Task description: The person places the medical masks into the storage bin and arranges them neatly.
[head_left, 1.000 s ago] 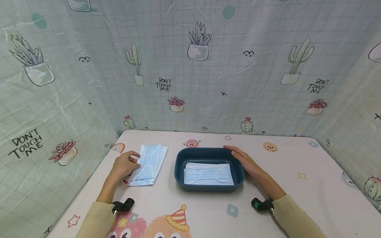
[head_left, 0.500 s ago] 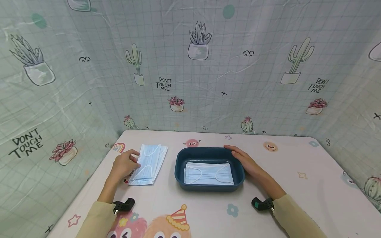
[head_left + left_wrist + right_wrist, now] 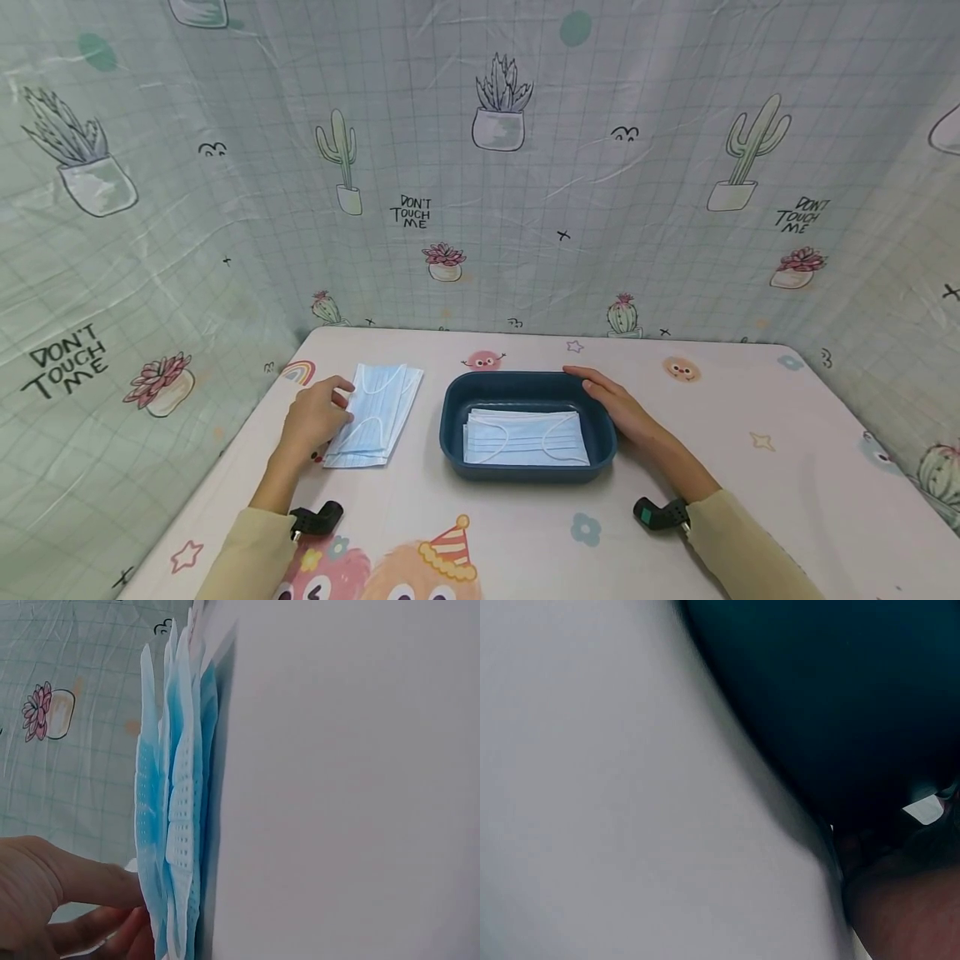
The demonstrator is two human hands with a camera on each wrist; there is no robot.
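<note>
A small fanned stack of light-blue face masks (image 3: 375,417) lies on the left of the table. My left hand (image 3: 311,417) is at its left edge, thumb and fingertips on the top mask. In the left wrist view the thumb (image 3: 97,885) meets the edge of the upper face mask (image 3: 147,787), which stands slightly apart from those below. A dark blue oblong box (image 3: 525,475) is at the centre, with more face masks (image 3: 525,440) lying flat inside. My right hand (image 3: 618,412) rests along its far right rim with fingers extended; in the right wrist view they are mostly hidden.
The table (image 3: 750,517) has a pale cover with cartoon prints. Behind and beside it hangs a patterned curtain (image 3: 525,200) with cactus drawings. A gap of bare table separates the mask stack from the box.
My left hand shifts very slightly to the right at the stack's edge, and its fingers curl a little more. The right hand and the box stay put.
</note>
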